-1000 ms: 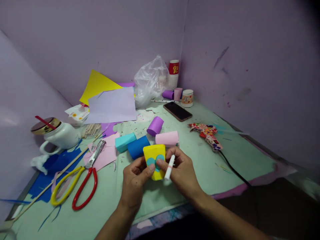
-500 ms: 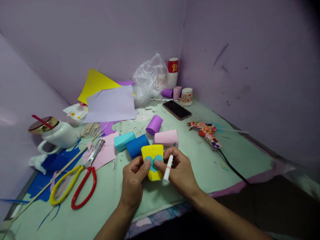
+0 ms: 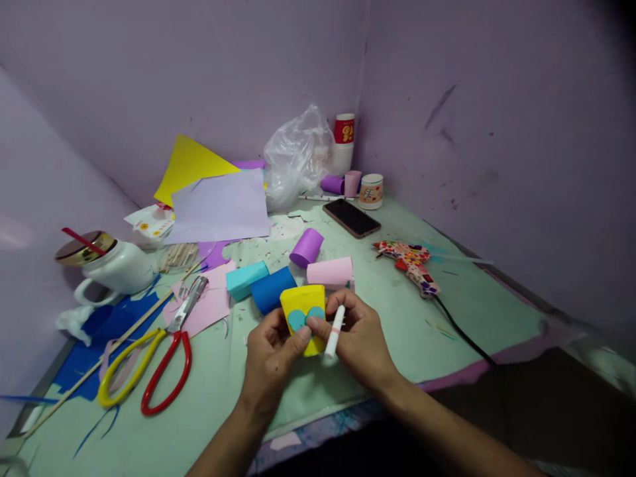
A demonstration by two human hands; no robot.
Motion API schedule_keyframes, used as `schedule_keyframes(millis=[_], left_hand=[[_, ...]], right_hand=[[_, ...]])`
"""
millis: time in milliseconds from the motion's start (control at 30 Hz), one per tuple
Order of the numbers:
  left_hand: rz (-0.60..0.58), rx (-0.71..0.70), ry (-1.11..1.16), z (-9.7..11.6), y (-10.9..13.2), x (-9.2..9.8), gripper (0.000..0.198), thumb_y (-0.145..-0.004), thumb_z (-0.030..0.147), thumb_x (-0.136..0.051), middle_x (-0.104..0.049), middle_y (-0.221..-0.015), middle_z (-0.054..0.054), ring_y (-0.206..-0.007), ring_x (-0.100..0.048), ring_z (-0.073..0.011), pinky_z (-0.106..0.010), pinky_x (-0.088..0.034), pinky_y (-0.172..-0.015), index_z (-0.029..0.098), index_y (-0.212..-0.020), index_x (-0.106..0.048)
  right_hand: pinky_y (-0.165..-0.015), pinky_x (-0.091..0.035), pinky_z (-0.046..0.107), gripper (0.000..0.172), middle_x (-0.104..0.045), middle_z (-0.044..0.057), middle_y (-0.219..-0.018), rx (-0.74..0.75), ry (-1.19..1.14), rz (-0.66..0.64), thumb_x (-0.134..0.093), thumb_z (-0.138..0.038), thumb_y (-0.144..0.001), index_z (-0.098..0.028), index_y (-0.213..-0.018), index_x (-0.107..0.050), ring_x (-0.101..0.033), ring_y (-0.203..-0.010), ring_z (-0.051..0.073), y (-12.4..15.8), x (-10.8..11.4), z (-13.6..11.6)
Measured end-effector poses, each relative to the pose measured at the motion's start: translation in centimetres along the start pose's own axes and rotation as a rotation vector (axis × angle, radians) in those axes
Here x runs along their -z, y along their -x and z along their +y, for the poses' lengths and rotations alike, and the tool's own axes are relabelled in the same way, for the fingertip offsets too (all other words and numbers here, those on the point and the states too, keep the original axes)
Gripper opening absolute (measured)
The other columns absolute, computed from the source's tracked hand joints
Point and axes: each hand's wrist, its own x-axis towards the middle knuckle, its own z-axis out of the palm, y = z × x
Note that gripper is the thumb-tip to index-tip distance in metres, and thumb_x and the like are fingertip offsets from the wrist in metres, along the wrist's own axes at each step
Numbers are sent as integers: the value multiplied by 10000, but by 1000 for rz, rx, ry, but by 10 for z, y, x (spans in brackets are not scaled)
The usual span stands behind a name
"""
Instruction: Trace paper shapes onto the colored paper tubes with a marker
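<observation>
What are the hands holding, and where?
Left hand and right hand pinch the yellow paper roll, thumbs on its teal heart. Right hand also holds a white pen by its middle.

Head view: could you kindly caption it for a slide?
Left hand and right hand hold a yellow roll with teal circles; right also grips a pen.

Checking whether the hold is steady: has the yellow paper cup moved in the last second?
No. The yellow paper cup stays just in front of the blue paper roll, pinched between the left hand and right hand.
</observation>
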Motion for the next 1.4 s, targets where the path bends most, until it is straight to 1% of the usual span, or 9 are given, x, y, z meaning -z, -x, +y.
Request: schedule_keyframes(millis=[367,633,767,900,1000,1100,1233,1300,1400], left_hand=[[-21,55,30,3,0,-2,357,-652,274,-772,-732,-908,-77,-813,-666,-231,-314,-499,-722,141,-972,-686],[-27,42,9,-1,1,2,337,-673,327,-757,-735,-863,-68,-774,-661,-220,-319,-510,-718,139,-946,-696],[30,41,-74,3,1,-1,308,-675,325,-742,-731,-804,-62,-716,-645,-197,-294,-504,-677,118,-901,-704],[100,71,-102,6,1,-3,340,-677,344,-725,-727,-770,-63,-678,-634,-191,-285,-498,-623,106,-918,-701],[139,107,-83,6,1,-4,363,-660,350,-729,-726,-769,-71,-691,-640,-203,-283,-499,-600,103,-925,-699],[147,138,-78,8,0,-6,370,-647,359,-733,-724,-757,-72,-673,-644,-206,-276,-495,-562,105,-916,-705],[110,163,-85,10,0,-7,386,-631,367,-747,-726,-764,-80,-734,-657,-228,-270,-494,-563,111,-918,-720],[97,164,-88,10,0,-7,368,-624,360,-752,-726,-763,-75,-725,-650,-218,-270,-494,-577,116,-900,-730],[92,148,-103,8,-1,-5,313,-619,340,-750,-716,-721,-52,-650,-615,-176,-268,-489,-596,125,-847,-746]], right_hand=[[-460,-367,206,397,-481,-79,-518,-50,-13,6,-831,-291,-452,-186,-611,-483,-415,-471,70,-1,0,-7],[-456,-380,201,407,-493,-80,-515,-45,-5,5,-840,-289,-436,-182,-602,-484,-420,-461,63,0,1,-7],[-452,-394,204,412,-482,-82,-508,-33,29,-2,-849,-312,-441,-185,-598,-490,-425,-454,65,0,2,-6],[-537,-503,265,395,-652,5,-706,37,17,-51,-839,-370,-523,-190,-653,-512,-601,-586,139,-2,7,-4],[-685,-549,312,339,-717,56,-878,229,-13,-3,-804,-402,-628,-196,-692,-542,-677,-794,194,-2,19,-9],[-642,-539,280,300,-721,33,-793,397,-97,-31,-619,-515,-819,-216,-841,-627,-669,-704,158,-2,32,-22],[-490,-467,228,459,-601,-4,-564,395,-154,-204,-482,-577,-881,-178,-907,-707,-529,-487,104,-5,39,-42],[-489,-449,208,346,-541,-28,-523,383,-146,-202,-549,-482,-879,-180,-848,-714,-497,-481,90,-11,38,-45],[-518,-467,206,172,-584,-33,-575,370,-162,-273,-603,-354,-862,-207,-855,-692,-544,-521,92,-21,34,-41]])
